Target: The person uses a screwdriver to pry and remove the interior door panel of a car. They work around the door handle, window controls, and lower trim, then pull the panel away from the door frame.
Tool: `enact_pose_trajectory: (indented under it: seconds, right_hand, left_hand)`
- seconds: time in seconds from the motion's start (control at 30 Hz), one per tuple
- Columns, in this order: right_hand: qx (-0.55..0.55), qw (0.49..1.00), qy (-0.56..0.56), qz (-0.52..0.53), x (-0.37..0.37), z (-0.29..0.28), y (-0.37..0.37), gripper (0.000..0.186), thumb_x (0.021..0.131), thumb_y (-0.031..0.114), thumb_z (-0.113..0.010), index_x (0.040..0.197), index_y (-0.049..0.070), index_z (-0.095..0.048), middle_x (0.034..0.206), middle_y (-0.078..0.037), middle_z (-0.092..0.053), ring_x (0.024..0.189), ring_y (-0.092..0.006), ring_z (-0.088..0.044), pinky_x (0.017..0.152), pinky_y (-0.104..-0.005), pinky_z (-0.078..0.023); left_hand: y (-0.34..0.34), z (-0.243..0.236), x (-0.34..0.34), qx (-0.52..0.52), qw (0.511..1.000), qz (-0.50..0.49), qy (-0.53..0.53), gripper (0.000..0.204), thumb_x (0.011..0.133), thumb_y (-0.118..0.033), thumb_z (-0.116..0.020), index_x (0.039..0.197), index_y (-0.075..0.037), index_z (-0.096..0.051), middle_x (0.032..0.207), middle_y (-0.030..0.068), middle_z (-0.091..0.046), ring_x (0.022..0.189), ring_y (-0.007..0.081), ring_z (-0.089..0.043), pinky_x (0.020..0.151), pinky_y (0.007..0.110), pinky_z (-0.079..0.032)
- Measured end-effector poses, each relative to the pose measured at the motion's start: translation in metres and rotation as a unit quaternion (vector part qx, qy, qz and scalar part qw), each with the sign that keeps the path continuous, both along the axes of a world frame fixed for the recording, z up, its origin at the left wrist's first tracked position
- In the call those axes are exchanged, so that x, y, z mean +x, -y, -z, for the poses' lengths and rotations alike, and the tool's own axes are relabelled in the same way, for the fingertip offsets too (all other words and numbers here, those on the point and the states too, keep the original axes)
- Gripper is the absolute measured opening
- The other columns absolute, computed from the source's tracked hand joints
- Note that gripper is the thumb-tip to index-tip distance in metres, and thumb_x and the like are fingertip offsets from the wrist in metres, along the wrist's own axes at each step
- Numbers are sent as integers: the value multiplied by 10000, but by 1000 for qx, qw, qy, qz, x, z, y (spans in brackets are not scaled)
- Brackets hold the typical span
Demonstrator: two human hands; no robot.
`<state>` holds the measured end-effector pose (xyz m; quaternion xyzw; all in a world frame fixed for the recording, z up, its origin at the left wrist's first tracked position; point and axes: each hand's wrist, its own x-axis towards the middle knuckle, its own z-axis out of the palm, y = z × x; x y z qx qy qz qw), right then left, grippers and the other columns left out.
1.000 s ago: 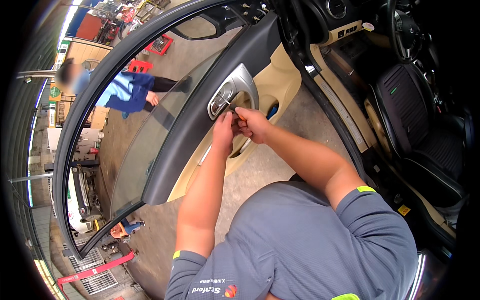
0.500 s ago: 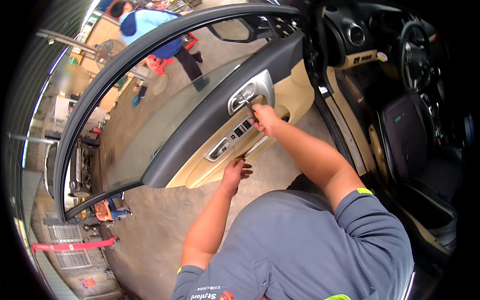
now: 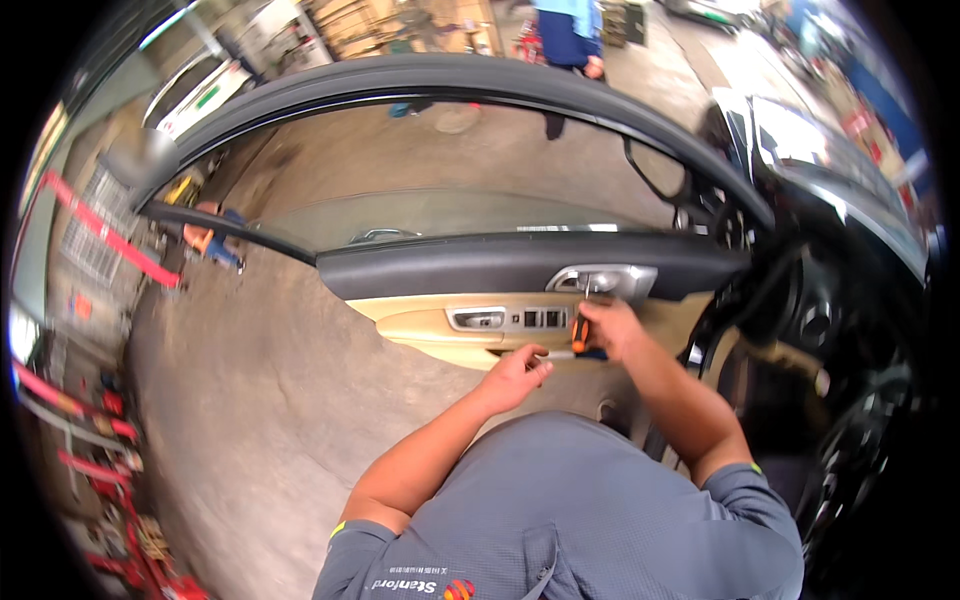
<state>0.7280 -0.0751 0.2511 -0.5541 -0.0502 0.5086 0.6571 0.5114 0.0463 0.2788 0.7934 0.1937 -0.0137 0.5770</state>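
My right hand (image 3: 614,326) is wrapped round a screwdriver (image 3: 580,332) with an orange and black handle. Its thin shaft points up at the silver inner door handle (image 3: 630,281) of an open car door; whether the tip sits in a screw is too small to tell. Below the switch panel (image 3: 515,320), my left hand (image 3: 515,378) hovers by the lower edge of the beige door trim (image 3: 415,328), fingers loosely apart and nothing in them. The door's upper trim (image 3: 440,266) is dark grey, and the window glass is lowered most of the way.
The door's black window frame (image 3: 440,80) arches beyond my hands. On the right are the car's dark interior and steering wheel. A person in blue (image 3: 567,35) stands past the door, another crouches at left (image 3: 212,238). Red metal equipment (image 3: 140,540) stands at lower left.
My view has turned to the right, so the door now lies nearly level across it. The screwdriver stays at the inner handle in my right hand. My left hand remains near the lower trim.
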Motion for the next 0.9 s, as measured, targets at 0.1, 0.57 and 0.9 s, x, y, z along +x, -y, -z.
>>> enact_pose_trajectory:
  seconds: [0.1, 0.57, 0.9]
  right_hand:
    - [44, 995, -60, -60, 17, -1, 3, 249, 913, 171, -679, 1077, 14, -577, 921, -143, -672, 774, -295, -689, 668, -449, -580]
    - [39, 932, -158, -324, 75, 20, 10, 265, 939, 277, -654, 1084, 63, -595, 1046, -80, -673, 959, -218, -658, 861, -434, -526]
    - [85, 881, -238, -400, 88, 18, 9, 234, 943, 160, -614, 1135, 28, -629, 1124, -104, -649, 1077, -237, -608, 980, -414, -449]
  left_hand:
    - [30, -17, 42, 153, 988, -32, 5, 495, 907, -370, -652, 1231, -25, -511, 902, 157, -667, 834, 303, -662, 754, 397, -527]
    - [124, 11, 104, 74, 923, -374, -49, 336, 947, -337, -610, 1044, -22, -543, 784, 138, -650, 677, 301, -655, 657, 433, -546]
    - [143, 10, 114, -402, 790, -456, 86, 367, 1006, -375, -522, 1131, -31, -547, 734, 98, -598, 609, 238, -584, 703, 433, -532]
